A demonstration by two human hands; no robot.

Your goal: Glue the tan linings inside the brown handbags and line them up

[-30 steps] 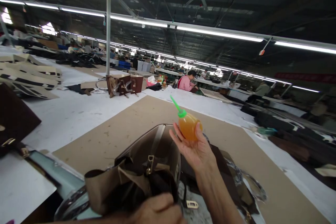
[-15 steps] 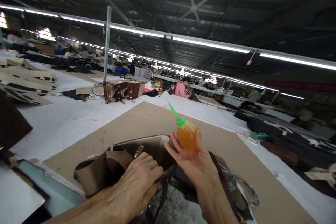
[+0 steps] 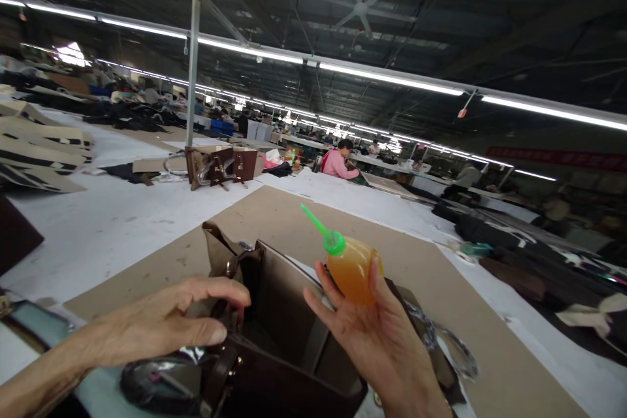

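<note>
Bottle: small orange squeeze bottle (image 3: 353, 269) with a green nozzle (image 3: 318, 227), held just above the open bag, tip slanting up and away.
Handling: I judge it light, soft-walled and smooth. Pressure on the belly would likely push fluid out, so hold the belly lightly. The nozzle is too thin to hold by.
Right grip (image 3: 372, 333): palm up, thumb and fingers wrapped round the bottle's belly, forearm rising from the lower right.
Bag: brown bag (image 3: 284, 313), mouth open. Walls look floppy, rim firmer.
Left grip (image 3: 161, 323): fingers loosely spread over the bag's near-left rim, thumb apart, nothing pinched.
Under it: cardboard sheet (image 3: 441, 274) on the white worktop (image 3: 112, 222).
</note>
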